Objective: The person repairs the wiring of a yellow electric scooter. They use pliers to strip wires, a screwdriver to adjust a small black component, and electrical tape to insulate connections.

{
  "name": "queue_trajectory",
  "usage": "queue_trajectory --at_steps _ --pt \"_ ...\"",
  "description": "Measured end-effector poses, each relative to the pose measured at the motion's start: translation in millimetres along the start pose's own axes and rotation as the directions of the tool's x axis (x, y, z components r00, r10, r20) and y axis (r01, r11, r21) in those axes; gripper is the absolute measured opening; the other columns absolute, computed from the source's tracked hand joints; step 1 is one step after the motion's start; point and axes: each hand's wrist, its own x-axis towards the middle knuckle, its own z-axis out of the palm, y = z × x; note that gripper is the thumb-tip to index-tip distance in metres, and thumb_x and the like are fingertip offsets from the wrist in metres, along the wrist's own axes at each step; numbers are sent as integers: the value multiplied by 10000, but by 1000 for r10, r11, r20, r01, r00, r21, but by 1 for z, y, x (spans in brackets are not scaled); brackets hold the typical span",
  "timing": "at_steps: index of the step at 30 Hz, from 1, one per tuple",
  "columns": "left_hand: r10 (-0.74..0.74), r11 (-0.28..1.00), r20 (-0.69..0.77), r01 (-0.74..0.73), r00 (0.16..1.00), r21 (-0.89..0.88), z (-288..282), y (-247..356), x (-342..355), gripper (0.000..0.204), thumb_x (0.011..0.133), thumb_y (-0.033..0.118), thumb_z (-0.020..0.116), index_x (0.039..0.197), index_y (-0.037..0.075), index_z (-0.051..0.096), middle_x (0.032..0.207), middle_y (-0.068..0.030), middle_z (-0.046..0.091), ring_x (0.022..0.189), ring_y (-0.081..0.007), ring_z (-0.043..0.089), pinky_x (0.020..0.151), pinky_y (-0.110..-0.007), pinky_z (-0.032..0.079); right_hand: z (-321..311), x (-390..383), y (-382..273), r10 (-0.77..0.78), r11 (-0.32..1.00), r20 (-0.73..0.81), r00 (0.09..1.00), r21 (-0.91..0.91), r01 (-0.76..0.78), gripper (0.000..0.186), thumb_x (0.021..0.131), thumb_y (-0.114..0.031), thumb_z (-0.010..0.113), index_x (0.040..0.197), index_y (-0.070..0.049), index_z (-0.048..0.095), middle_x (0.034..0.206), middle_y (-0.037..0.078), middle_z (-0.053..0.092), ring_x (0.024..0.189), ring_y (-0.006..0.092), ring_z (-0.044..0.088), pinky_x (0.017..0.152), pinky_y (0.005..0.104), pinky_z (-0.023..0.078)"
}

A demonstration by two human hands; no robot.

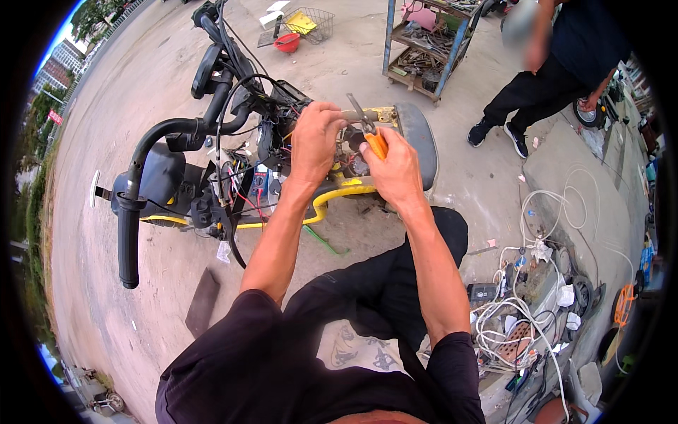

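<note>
My right hand (pixel 390 164) is closed round pliers with orange handles (pixel 376 145), their metal jaws pointing up and away. Close by on the left, my left hand (pixel 316 140) has its fingers curled together over the frame, and what lies between them is hidden. Both hands are above the opened body of an electric scooter with a yellow frame (pixel 351 189) and a dark seat (pixel 418 138). Exposed wires and a blue multimeter (pixel 260 181) with red leads lie in the scooter's front part, left of my left forearm. Black handlebars (pixel 169 127) stand at the left.
A metal shelf cart (pixel 424 60) with tools stands at the back; a person in dark clothes (pixel 547 92) is right of it. A red bowl (pixel 287 43) and wire basket (pixel 316 23) lie on the far ground. Tangled white cable (pixel 519 318) and scraps lie at the right.
</note>
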Motion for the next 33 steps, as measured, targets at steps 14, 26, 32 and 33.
queue_trajectory --at_steps 14,26,32,33 --pt "-120 967 -90 137 989 216 -30 37 -50 151 993 16 710 1144 5 713 1054 -135 691 879 -295 695 788 -381 560 -13 -77 138 347 658 96 933 684 -315 512 1033 -237 691 1461 21 582 1066 27 654 941 105 635 804 255 531" --pt "53 733 127 -125 991 669 -41 11 40 119 959 110 728 1038 51 793 1031 -119 698 1038 -343 622 923 -444 512 -4 -99 170 350 493 85 933 830 -260 507 1034 -243 701 1440 41 595 1072 23 666 933 112 665 825 262 523" --pt "-78 505 410 -319 909 802 -25 -20 76 146 899 182 758 958 78 841 1068 -103 723 1098 -350 623 968 -474 505 -11 -99 172 344 477 68 937 846 -237 513 1032 -239 702 1441 51 593 1068 19 659 939 105 648 825 254 512" --pt "-128 439 437 -344 890 830 -24 -24 79 152 893 195 760 951 83 845 1070 -102 729 1105 -350 626 973 -478 504 -11 -99 172 336 479 73 939 845 -237 516 1032 -237 701 1443 54 590 1068 18 657 935 105 642 826 254 510"
